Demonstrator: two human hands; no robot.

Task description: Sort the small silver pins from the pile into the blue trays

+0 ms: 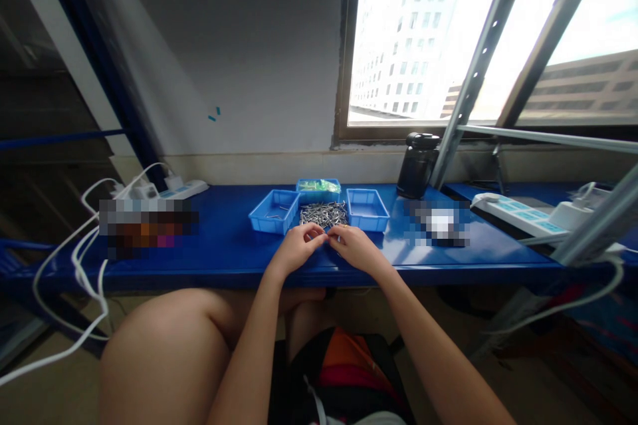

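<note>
My left hand [300, 247] and my right hand [355, 245] meet fingertip to fingertip at the near side of a pile of small metal screws or similar fasteners [323, 212]. Both have fingers closed in a pinch; whatever is between them is too small to make out. To the left of the pile stands a blue plastic bin [264, 222] with a few thin metal pieces in it. Another blue bin [369, 220] is at the right. Behind the pile, a third blue bin [319, 195] holds green-tinted clear plastic packets [319, 185].
The blue tabletop [219, 239] ends close to my wrists. A black jug-like bottle [417, 165] stands beside a metal upright. Power strips [518, 215] and white cables [82, 272] lie at the sides. Blurred-out items are on the table left and right.
</note>
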